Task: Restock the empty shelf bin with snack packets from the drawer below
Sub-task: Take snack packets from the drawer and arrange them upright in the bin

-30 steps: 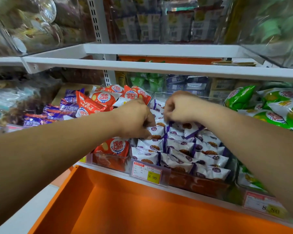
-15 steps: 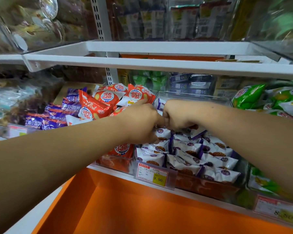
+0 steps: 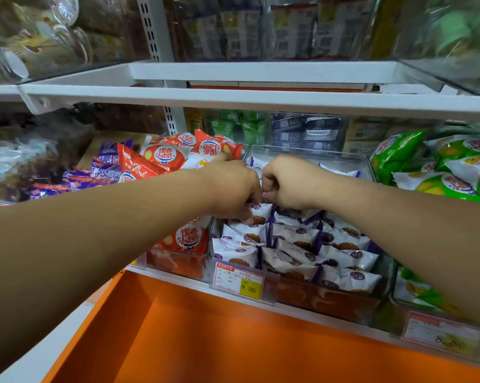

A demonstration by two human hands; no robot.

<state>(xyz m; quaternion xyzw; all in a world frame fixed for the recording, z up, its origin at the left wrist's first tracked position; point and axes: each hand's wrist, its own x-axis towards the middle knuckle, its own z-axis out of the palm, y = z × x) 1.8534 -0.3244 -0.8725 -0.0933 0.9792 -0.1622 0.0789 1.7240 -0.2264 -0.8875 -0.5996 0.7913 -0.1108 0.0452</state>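
A clear shelf bin (image 3: 367, 161) holds several white-and-purple snack packets (image 3: 294, 252) stacked in rows. Both my hands are over the middle of the bin, knuckles almost touching. My left hand (image 3: 230, 189) has its fingers curled down onto a packet (image 3: 258, 212) at the top of the stack. My right hand (image 3: 288, 183) is fisted, fingers curled under, pressing among the packets; what it holds is hidden. The orange drawer (image 3: 205, 335) stands open below the shelf, and the part in view shows no packets.
A bin of orange-red snack bags (image 3: 189, 239) sits left of the target bin, green bags (image 3: 440, 167) to the right. A white shelf (image 3: 261, 99) hangs close above the hands. Price tags (image 3: 238, 280) clip to the shelf's front edge.
Both hands have moved closer together and slightly back over the bin. The camera has shifted a little, so the bin sits lower in view.
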